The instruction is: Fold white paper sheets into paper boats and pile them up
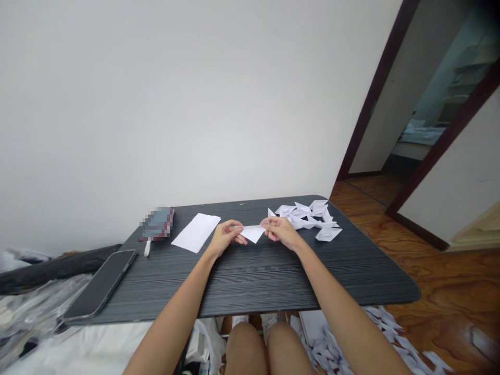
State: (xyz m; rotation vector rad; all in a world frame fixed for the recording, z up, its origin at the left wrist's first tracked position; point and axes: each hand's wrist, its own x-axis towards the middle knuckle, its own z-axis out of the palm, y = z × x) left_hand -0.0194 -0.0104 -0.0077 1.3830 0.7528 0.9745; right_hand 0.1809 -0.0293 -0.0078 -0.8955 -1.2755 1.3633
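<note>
A small white folded paper (253, 233), its lower edge coming to a point, is held just above the dark table between both hands. My left hand (226, 236) pinches its left corner. At the opposite corner, my right hand (282, 232) grips it between thumb and fingers. Left of my left hand lies a stack of white paper sheets (196, 233). Beyond and to the right of my right hand, several folded paper boats (308, 212) sit in a loose pile.
The dark table (253, 291) stands against a white wall. A phone (102, 284) lies at its left front edge, near a blurred-out booklet (157, 224) with a white tag (147, 248). More folded papers (326, 351) cover the floor below. A doorway is at right.
</note>
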